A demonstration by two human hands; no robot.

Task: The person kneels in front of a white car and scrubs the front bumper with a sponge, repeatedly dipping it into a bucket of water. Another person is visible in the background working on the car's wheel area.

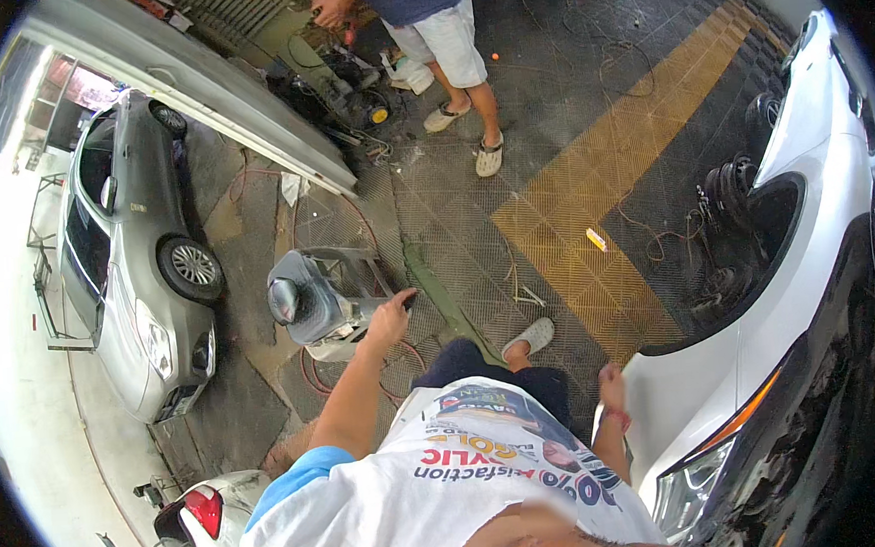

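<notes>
My left hand (390, 318) is out in front of me, its fingers closed round a small dark thing (411, 297) whose kind I cannot make out. Just beyond that hand stands a grey plastic stool (342, 264), with a dark, shiny rounded piece (284, 301) at its left side. My right hand (613, 388) hangs low beside the white car's front fender (698, 363). Its fingers are small and blurred, and whether they touch the panel does not show. The fender's wheel arch has no wheel in it, and dark suspension parts (728, 196) show there.
Ahead, another person (443, 42) in white shorts stands working at a bench with a tool. A silver car (136, 252) is parked at the left, past a pale wall edge (247, 115). A red hose (364, 218) and thin cables (657, 250) lie on the floor mats.
</notes>
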